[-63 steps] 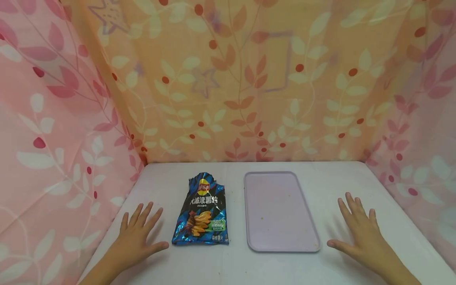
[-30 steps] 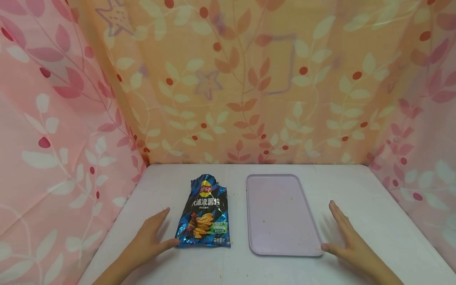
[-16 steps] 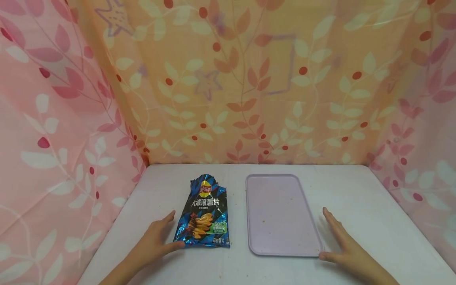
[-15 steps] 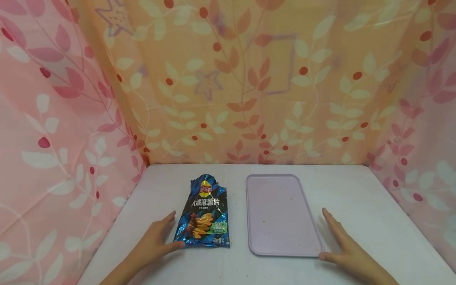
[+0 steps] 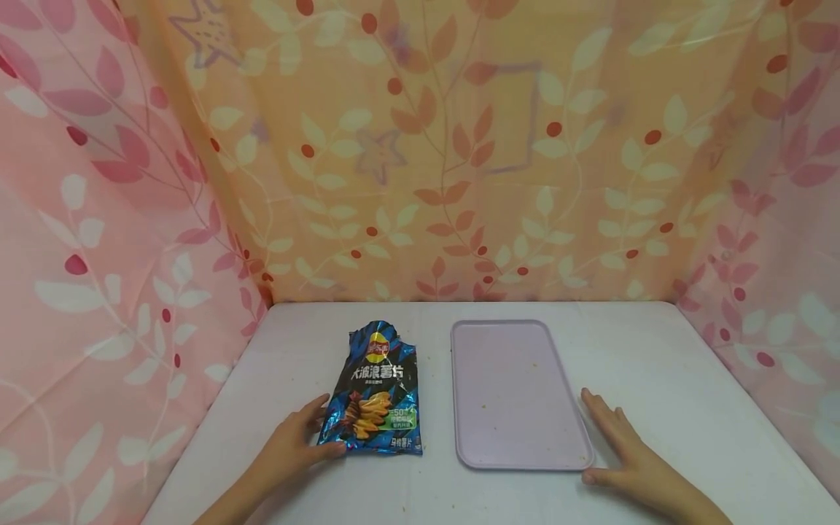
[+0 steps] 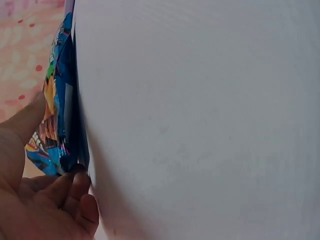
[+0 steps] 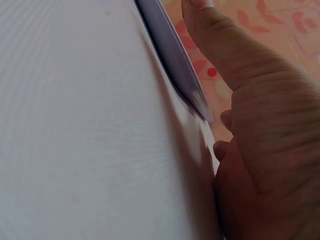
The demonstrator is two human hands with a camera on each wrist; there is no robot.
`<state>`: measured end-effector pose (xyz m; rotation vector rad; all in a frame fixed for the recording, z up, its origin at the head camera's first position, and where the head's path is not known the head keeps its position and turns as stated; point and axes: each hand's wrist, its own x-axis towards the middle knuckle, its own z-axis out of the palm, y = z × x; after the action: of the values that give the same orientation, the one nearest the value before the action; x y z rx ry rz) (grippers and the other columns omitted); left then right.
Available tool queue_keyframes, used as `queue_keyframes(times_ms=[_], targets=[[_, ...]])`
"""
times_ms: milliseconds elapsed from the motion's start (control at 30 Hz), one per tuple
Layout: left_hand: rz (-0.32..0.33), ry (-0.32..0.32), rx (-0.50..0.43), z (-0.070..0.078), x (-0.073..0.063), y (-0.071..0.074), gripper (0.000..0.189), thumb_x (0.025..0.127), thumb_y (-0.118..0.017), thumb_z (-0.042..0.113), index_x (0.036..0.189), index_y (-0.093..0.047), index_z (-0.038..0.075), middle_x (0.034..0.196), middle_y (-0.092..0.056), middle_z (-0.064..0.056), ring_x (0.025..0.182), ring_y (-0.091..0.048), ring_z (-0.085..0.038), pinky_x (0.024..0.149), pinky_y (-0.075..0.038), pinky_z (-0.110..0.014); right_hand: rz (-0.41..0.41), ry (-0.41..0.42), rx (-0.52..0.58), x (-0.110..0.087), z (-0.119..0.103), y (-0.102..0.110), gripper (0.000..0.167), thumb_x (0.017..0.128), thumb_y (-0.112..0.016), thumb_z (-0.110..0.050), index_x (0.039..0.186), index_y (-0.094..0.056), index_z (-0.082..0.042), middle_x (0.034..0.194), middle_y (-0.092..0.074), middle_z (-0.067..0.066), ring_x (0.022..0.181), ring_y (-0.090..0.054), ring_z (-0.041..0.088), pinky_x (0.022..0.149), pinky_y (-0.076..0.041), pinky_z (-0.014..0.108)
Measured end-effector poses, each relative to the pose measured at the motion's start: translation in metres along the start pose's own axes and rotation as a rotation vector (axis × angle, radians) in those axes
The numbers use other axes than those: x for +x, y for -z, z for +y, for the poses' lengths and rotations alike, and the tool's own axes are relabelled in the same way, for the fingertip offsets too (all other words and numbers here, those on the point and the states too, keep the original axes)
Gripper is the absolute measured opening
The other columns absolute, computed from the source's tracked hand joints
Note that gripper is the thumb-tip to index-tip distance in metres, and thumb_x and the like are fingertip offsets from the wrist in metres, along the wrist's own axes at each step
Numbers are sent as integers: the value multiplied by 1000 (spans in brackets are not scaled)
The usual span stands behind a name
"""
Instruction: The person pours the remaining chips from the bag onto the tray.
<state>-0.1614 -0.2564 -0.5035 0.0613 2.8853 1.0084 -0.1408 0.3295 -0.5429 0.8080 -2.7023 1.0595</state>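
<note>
A blue and black potato chip bag (image 5: 374,390) with a torn-looking top lies face up on the table. My left hand (image 5: 289,445) is at its lower left: the thumb lies over the front corner and the fingers bend around the left edge. From the left wrist view, the thumb is against the printed face of the bag (image 6: 62,95) while the fingertips (image 6: 80,182) curl at its edge. On the right, my right hand (image 5: 626,459) holds nothing, its thumb and fingers spread beside the lower right corner of a pale purple tray (image 5: 518,408).
Several small crumbs dot the tray and the white table (image 5: 433,488). A strip of table separates the bag from the tray. Patterned curtains (image 5: 459,146) enclose the table at the back and both sides.
Both hands have come inward and lower from their spread pose. The left hand has reached the bag's edge, and the right hand has drawn near the tray's corner. Bag and tray stay put.
</note>
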Motion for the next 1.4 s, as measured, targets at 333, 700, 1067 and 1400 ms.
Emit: queue_keyframes(times_ms=[333, 700, 1067, 1400], targets=[[35, 123, -129, 6, 7, -5, 83, 77, -91, 29, 147, -52, 5, 118, -71, -8, 93, -65, -13, 83, -57, -41, 0, 44, -69, 3, 0, 0, 110, 78, -88, -30, 163, -22, -6, 168, -22, 20, 157, 0, 2, 122, 11, 16], [57, 144, -298, 13, 10, -3, 60, 85, -79, 2, 140, -56, -3, 107, -73, -7, 91, -68, -15, 77, -58, -29, 15, 79, -130, 4, -6, -1, 108, 77, -88, -36, 161, -28, -5, 164, -33, 20, 158, -5, 5, 122, 13, 19], [76, 143, -420, 19, 13, -7, 34, 95, -66, 0, 128, -61, -6, 110, -72, -12, 96, -68, -20, 79, -57, -27, 43, 73, -166, 4, -5, -6, 97, 82, -85, -35, 158, -35, -5, 162, -36, 21, 157, -5, 5, 122, 13, 19], [55, 110, -703, 31, 19, -5, 26, 103, -58, 6, 128, -59, -1, 129, -62, -17, 104, -65, -21, 84, -59, -28, 47, 78, -184, 3, -9, -4, 93, 83, -84, -36, 157, -39, -4, 163, -36, 18, 157, -6, 4, 122, 12, 19]])
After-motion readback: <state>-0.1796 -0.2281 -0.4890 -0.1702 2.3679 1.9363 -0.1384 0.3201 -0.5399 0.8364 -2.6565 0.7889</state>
